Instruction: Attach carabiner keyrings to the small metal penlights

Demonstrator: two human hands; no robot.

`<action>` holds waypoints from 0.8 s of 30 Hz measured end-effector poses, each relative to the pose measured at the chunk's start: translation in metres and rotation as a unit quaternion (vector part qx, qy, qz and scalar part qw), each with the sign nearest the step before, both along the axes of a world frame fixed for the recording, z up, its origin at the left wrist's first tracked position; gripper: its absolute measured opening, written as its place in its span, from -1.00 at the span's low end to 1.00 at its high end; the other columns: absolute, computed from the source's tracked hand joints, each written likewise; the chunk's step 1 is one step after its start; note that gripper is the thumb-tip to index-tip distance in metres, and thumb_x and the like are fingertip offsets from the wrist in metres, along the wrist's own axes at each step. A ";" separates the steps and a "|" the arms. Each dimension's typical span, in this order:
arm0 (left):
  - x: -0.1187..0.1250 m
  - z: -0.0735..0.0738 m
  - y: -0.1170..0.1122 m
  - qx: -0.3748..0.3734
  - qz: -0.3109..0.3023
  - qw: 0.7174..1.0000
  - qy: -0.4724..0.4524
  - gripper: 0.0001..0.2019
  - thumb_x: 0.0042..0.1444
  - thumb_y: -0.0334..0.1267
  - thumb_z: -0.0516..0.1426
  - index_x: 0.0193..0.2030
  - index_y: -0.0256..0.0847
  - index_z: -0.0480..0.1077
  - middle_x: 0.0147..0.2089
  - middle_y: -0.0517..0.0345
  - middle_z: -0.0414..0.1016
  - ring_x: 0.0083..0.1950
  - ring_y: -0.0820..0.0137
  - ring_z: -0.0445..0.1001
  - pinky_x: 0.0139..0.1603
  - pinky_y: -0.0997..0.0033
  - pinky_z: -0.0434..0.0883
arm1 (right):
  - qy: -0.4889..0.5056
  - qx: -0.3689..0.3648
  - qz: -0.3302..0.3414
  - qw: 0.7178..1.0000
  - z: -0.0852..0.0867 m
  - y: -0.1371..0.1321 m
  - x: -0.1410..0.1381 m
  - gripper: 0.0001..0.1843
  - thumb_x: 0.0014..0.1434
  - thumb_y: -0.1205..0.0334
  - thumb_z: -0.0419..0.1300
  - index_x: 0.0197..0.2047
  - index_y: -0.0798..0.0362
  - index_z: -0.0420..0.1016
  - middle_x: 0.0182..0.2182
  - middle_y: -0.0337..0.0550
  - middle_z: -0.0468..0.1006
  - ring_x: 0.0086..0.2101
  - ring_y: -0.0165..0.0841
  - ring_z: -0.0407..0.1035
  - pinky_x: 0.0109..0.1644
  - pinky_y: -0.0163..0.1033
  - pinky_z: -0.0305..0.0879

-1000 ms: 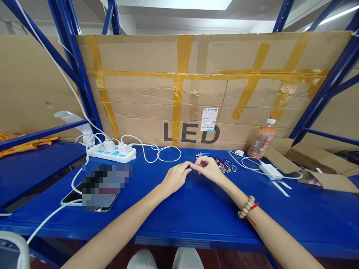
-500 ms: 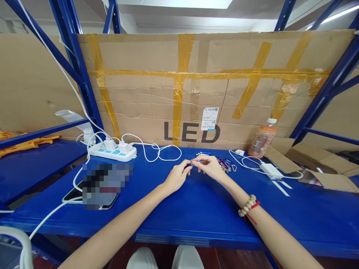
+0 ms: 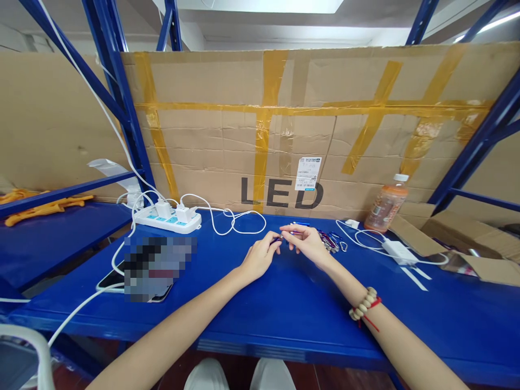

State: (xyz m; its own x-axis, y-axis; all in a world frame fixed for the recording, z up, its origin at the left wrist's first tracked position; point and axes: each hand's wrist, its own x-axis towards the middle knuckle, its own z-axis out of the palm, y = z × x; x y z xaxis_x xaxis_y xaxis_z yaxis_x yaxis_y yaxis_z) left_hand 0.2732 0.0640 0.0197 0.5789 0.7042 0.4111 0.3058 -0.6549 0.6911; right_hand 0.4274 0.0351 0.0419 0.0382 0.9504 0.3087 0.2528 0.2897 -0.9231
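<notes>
My left hand (image 3: 259, 253) and my right hand (image 3: 305, 242) meet above the middle of the blue shelf top, fingertips pinched close together. Between them is a small, dark, purplish piece with a metallic end (image 3: 278, 239), mostly hidden by the fingers; its kind is not clear. The left thumb and fingers close around it, while the right fingertips pinch at its metallic end. Just behind and right of my right hand lies a pile of small coloured metal carabiners (image 3: 331, 241), partly covered by that hand. A slim blue item (image 3: 301, 223) shows behind the right knuckles.
A white power strip (image 3: 167, 219) with plugs and cables stands at back left, beyond a phone-like device (image 3: 109, 280) partly blurred out. At right are a drink bottle (image 3: 385, 206), a white adapter (image 3: 399, 251) and an open carton (image 3: 467, 238). A cardboard sheet (image 3: 203, 146) closes the back.
The whole view has shifted slightly, so everything sits a little further right. Both hands stay together on the small piece, with the right fingers slightly repositioned.
</notes>
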 end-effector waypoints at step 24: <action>0.002 0.000 -0.004 0.000 -0.031 0.998 -0.060 -0.74 0.18 -0.20 -0.18 -0.08 -0.21 0.18 -0.52 0.28 0.21 -0.46 0.51 0.26 -0.36 0.52 0.23 | 0.042 -0.010 0.006 0.999 -0.005 0.002 -0.003 -0.65 -0.19 0.03 0.27 -0.38 0.13 0.51 -0.60 -0.22 0.42 -0.66 -0.56 0.21 -0.71 -0.46 0.09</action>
